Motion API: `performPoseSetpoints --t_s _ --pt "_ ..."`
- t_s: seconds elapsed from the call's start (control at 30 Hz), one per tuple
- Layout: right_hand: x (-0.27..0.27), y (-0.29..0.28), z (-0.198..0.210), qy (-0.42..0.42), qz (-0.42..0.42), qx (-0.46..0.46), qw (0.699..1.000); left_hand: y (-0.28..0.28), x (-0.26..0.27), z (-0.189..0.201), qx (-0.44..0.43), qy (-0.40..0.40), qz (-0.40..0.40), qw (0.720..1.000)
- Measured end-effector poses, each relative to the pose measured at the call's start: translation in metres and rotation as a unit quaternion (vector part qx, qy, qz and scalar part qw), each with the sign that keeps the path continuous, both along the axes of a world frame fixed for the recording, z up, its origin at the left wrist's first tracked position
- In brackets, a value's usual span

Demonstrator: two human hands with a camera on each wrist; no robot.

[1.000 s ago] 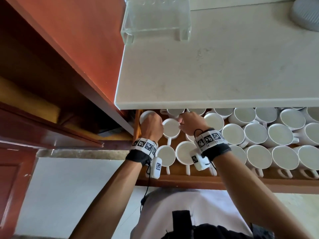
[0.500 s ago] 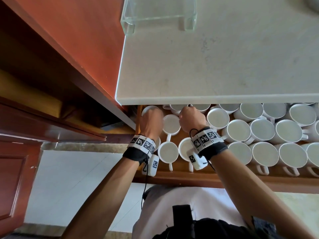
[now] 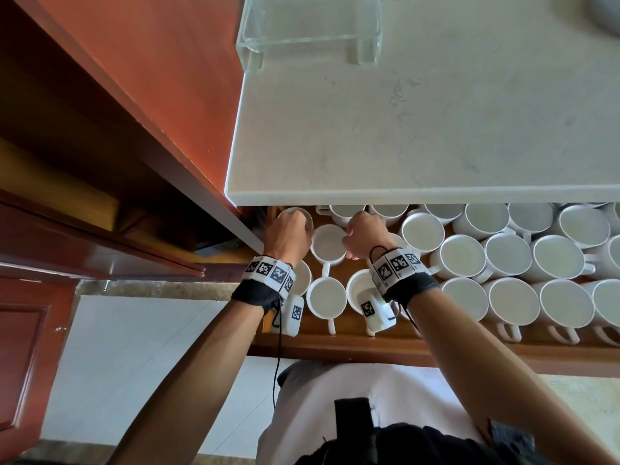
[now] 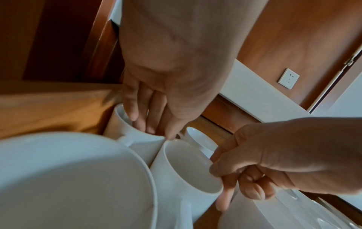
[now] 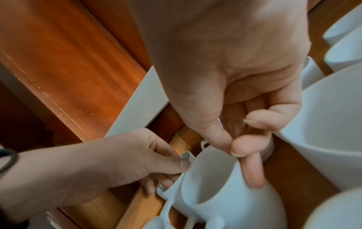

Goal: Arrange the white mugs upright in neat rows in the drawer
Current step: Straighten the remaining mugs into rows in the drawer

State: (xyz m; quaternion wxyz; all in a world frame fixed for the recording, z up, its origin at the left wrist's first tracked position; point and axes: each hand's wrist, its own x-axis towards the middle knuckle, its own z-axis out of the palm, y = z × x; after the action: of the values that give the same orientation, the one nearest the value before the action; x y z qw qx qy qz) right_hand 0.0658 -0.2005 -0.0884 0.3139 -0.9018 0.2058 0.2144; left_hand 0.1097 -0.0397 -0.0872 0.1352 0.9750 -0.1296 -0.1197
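soft daylight, dim wrist views, blurred edges, wide-angle bending

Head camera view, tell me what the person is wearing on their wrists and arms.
Both forearms are bare, with no sleeves. The left wrist and right wrist each carry a black band topped by white tiles printed with black square markers. A small white marked box hangs beneath each, and a thin black cable trails from the left.

Countertop (image 3: 419, 129) overhanging back mugs (image 3: 389, 211), right mugs (image 3: 506, 253) tightly packed
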Motion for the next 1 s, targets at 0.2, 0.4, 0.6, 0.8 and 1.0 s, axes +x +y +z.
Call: performPoseSetpoints --t_s 0.2,0.4,0.6,0.8,1.0 --pt "-0.001 0.004 0.003 -0.011 0.016 -0.029 0.999 0.004 0.002 0.001 0.013 0.038 -0.014 0.999" --pt "-0.001 0.002 0.004 -0.015 0.017 -0.032 0.999 0.004 -0.002 0.002 0.012 0.024 -0.015 1.000" --pt "-0.002 -0.013 0.005 -0.010 0.049 -0.016 0.999 0.003 -0.006 0.006 0.012 0.020 -0.018 1.000" --pt "-0.014 -0.047 0.023 -0.038 0.058 -0.006 0.998 -0.010 -0.012 0.013 -0.015 -0.023 -0.058 0.998" --pt "-0.034 -0.076 0.030 -0.046 0.062 -0.056 0.995 -0.041 -0.026 0.021 -0.078 0.021 -0.091 0.993"
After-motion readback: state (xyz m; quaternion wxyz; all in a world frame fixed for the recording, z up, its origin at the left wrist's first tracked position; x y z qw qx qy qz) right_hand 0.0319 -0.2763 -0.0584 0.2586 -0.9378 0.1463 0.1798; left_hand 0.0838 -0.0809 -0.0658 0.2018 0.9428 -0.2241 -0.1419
